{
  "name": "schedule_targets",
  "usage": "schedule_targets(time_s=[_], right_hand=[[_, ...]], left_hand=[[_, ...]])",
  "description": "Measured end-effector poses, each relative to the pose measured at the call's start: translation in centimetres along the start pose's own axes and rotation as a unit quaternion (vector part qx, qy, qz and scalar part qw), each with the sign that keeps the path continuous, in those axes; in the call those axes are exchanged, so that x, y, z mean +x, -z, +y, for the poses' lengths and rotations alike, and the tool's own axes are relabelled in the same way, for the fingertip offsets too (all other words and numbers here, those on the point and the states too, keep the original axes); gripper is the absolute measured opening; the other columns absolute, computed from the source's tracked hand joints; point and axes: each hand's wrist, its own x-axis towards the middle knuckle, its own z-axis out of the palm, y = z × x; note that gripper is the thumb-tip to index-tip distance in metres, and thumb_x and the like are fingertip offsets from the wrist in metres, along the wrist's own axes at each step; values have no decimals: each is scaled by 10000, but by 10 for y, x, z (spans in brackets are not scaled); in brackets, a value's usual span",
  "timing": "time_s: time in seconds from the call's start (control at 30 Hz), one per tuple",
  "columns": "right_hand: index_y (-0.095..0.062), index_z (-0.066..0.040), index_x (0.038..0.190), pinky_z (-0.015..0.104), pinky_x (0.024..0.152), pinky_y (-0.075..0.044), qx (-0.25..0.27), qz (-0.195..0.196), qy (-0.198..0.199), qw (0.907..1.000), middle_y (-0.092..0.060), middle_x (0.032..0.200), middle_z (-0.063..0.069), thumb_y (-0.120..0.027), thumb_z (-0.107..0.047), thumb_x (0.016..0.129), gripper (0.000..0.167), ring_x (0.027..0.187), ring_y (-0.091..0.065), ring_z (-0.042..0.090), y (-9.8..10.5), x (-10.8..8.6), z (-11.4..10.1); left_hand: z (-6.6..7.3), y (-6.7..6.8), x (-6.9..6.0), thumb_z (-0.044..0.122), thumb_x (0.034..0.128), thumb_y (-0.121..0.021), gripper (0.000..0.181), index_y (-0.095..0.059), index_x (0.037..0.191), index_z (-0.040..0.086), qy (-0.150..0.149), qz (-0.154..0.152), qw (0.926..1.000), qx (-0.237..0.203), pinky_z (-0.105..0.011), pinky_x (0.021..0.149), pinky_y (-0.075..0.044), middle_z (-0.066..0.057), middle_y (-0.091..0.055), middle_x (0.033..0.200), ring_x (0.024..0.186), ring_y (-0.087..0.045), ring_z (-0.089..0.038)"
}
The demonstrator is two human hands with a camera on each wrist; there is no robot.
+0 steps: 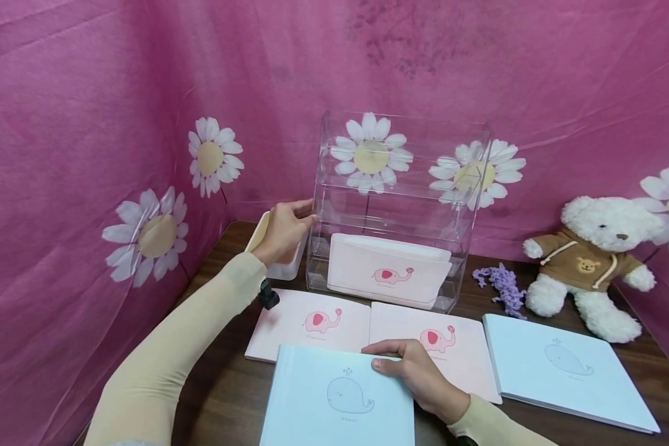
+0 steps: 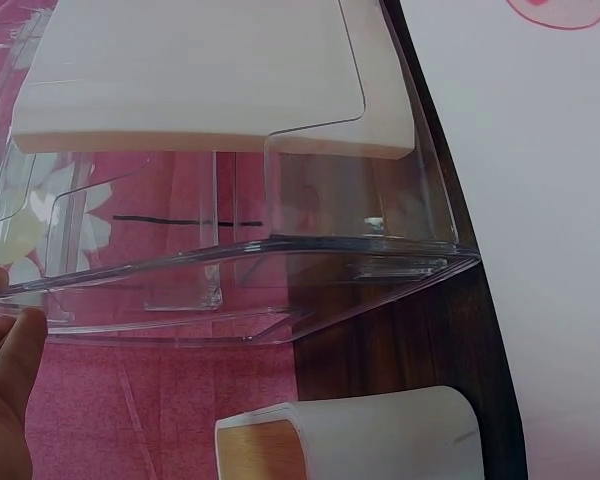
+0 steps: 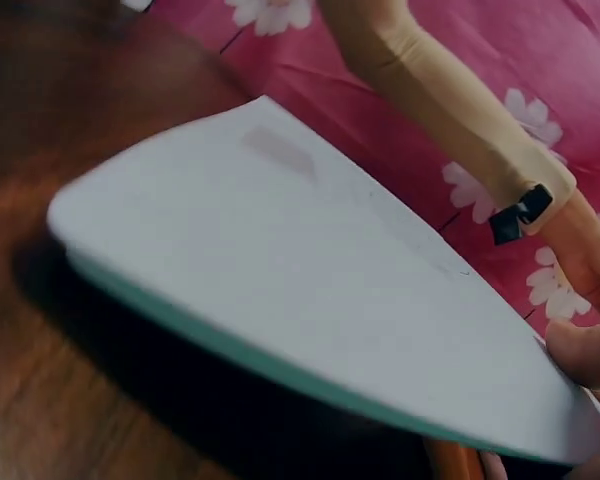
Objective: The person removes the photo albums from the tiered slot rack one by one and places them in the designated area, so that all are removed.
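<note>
My left hand is at the left side of a clear plastic rack. In the left wrist view its thumb and a finger pinch the rack's edge. My right hand holds a light blue booklet with a whale drawing by its upper right corner, thumb on the cover; the other fingers are partly hidden. The right wrist view shows this booklet raised over the dark table. A pink elephant booklet stands in the rack's lowest tier. Two more pink booklets, left and right, lie before the rack.
Another blue whale booklet lies at the right. Behind it sit a white teddy bear in a brown hoodie and a purple yarn bundle. A white container stands left of the rack. Pink flowered cloth hangs behind.
</note>
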Motion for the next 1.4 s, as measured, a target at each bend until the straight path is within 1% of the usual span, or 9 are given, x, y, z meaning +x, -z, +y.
schedule_targets(time_s=[0.17,0.3,0.43,0.67,0.8,0.93,1.03,1.2,1.4], right_hand=[[-747,-24,1174,214,743,-598,-998,169,264,9945,-759,1158,132,-703,-176,918,301,892,-710,99,0,-2,-2],[-800,-184,1076,212,881,-548,-2103,699,656,9729,-785,1113,3,-734,-194,889,198,1020,-708,120,-1,-3,-3],[-808,-252,1014,267,982,-538,-2577,1148,920,9549,-794,1051,-80,-749,-123,859,209,1102,-717,142,-3,-4,-4],[-808,-196,1047,196,924,-556,-2485,1324,1136,9528,-803,1027,-51,-752,-39,845,262,1034,-738,102,-1,-2,-3],[-790,-161,1106,191,932,-563,-2377,1291,1536,9504,-799,1070,-14,-755,-44,855,279,1048,-735,101,2,-2,-5],[-758,-103,1164,163,921,-567,-1888,1178,2024,9537,-790,1108,63,-737,-30,882,292,1054,-736,101,9,-1,-6],[-720,-17,1206,179,917,-580,-1488,1001,2558,9499,-764,1143,171,-701,16,903,305,1059,-743,131,15,0,-8],[-639,81,1279,267,967,-583,-1001,689,3070,9439,-690,1242,274,-645,58,927,353,1139,-715,134,29,2,-24],[-606,89,1306,299,982,-585,-854,585,3320,9376,-698,1273,206,-606,69,944,362,1158,-705,170,45,5,-50]], left_hand=[[0,-1,1,90,944,-696,483,-598,1417,95,15,8,10000,-13,-343,1004,-576,-104,-684,1352,1199,-687,-201],[-1,-1,1,96,945,-697,487,-595,1421,100,58,3,10000,-32,-341,1011,-572,-97,-679,1362,1204,-684,-197],[-2,-1,2,95,946,-697,485,-595,1420,96,39,19,10000,-42,-341,1006,-576,-102,-678,1362,1203,-685,-202],[-2,0,1,107,953,-692,482,-592,1424,103,-1,-20,10000,46,-346,1009,-575,-96,-673,1372,1215,-677,-200],[-1,0,0,106,950,-697,479,-597,1419,101,-7,5,10000,47,-347,1011,-573,-96,-676,1368,1220,-674,-200],[-1,0,0,107,953,-694,484,-590,1426,106,-14,-16,10000,86,-349,1021,-567,-93,-667,1381,1232,-667,-200],[0,0,1,110,956,-690,488,-583,1433,112,25,-50,9999,84,-352,1018,-569,-90,-665,1385,1223,-673,-199],[1,-1,1,117,959,-690,488,-583,1435,117,112,-60,9999,47,-351,1010,-576,-86,-670,1380,1204,-682,-195],[1,1,0,126,955,-698,493,-585,1434,124,160,-37,9998,73,-358,1025,-567,-82,-664,1389,1236,-664,-198]])
